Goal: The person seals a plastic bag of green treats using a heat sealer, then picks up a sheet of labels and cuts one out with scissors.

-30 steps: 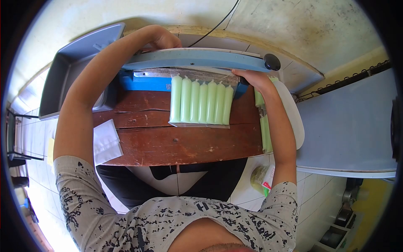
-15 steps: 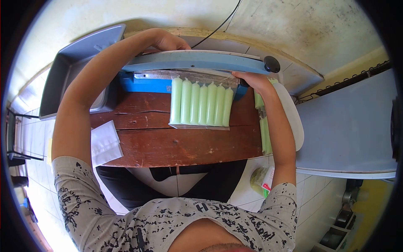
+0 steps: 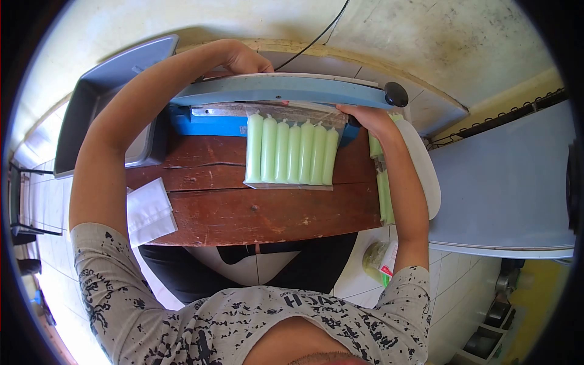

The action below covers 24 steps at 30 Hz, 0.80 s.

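A clear plastic bag [image 3: 290, 185] holds a row of several pale green filled tubes [image 3: 294, 153]. It lies on the brown table, its top end running under the raised-looking light blue arm [image 3: 286, 90] of a heat sealer. My right hand [image 3: 368, 117] pinches the bag's upper right corner, just below the sealer arm; its other fingertips are hidden. Behind that arm, my left hand [image 3: 248, 59] is curled downward, and what its fingers hold is hidden. The sealer's blue base [image 3: 213, 125] shows left of the bag.
A grey tub [image 3: 73, 121] stands at the left. White plastic bags [image 3: 151, 213] lie at the table's [image 3: 255, 213] left edge. More green tubes [image 3: 384, 194] and a white oval board [image 3: 426, 164] sit beyond my right forearm. A black knob [image 3: 396, 94] ends the sealer arm.
My left arm and elbow have shifted slightly to the left. The bag of tubes and my right hand are almost unmoved.
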{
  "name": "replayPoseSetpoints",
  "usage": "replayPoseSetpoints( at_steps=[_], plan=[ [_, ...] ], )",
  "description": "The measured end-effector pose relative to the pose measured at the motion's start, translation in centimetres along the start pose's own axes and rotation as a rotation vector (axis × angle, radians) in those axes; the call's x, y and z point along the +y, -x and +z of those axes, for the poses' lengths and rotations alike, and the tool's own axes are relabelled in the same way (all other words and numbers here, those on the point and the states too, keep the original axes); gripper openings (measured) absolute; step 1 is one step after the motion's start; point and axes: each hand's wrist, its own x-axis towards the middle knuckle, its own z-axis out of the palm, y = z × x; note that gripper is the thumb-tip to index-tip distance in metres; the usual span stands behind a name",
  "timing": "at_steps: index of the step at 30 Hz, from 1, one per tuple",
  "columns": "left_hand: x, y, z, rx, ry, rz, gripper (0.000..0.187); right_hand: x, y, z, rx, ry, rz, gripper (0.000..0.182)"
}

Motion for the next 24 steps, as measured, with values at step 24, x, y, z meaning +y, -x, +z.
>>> replayPoseSetpoints(
  at_steps=[24],
  plan=[
    [1.7, 0.3, 0.3, -0.054, -0.016, -0.04, 0.032, -0.6, 0.4, 0.0, 0.041, 0.035, -0.014, 0.035]
  ],
)
